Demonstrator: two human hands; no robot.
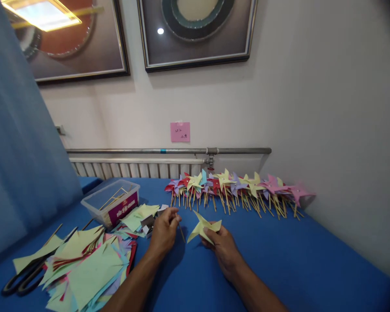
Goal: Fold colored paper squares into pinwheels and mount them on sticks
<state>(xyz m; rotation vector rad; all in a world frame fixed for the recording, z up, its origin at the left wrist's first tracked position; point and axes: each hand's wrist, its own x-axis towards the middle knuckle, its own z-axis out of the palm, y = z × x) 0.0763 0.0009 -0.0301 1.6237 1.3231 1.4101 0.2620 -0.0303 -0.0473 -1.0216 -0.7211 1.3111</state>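
Right hand [223, 248] pinches a yellow paper pinwheel [204, 227] by its near edge, holding it just above the blue table [279, 260] at centre; left hand [164, 229], just to its left, has fingers closed on a thin wooden stick [180, 232], though the stick's upper end is hard to make out. Far side: a row of finished pinwheels [237, 188] lying along the wall. Left: loose stack of coloured paper squares [87, 268], scissors [26, 275] at the near-left edge, a clear plastic box [112, 201] holding sticks.
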